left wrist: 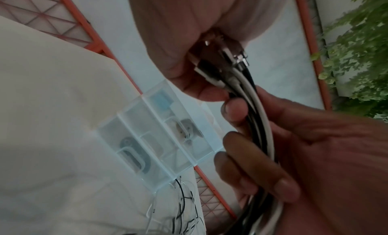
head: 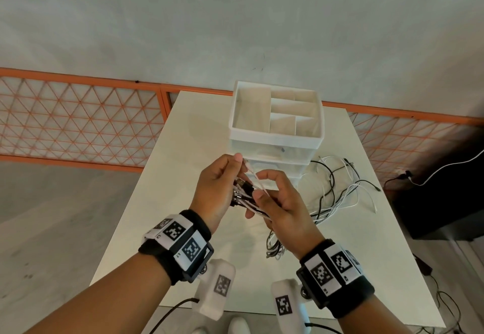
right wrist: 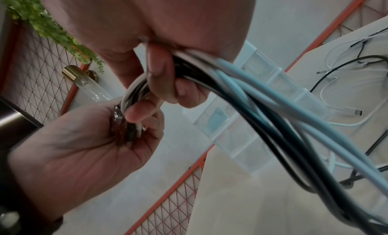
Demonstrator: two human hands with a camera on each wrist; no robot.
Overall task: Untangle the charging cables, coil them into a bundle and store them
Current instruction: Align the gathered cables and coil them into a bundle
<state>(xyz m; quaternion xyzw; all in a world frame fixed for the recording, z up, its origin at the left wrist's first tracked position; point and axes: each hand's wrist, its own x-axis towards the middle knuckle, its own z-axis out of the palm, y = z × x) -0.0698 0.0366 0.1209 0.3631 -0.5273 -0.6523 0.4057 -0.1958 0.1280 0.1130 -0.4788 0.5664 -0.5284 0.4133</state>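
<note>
Both hands clamped on cables (head: pixel 248 197): left (head: pixel 217 189) cupping plugs, right (head: pixel 281 206) gripping cords; loose tails beyond risk snagging, re-tangling.

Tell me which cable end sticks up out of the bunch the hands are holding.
The white cable end: it rises above the other plugs toward the left hand thumb, while the black and silver plugs stay bunched lower, by the right hand.

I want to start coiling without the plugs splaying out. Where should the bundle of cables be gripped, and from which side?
Grip the bundle of cables just behind the gathered plugs, where the strands run parallel. The right hand already wraps it there from the right; the left hand cups the plug ends. Further back, on the table, the strands are loose.
</note>
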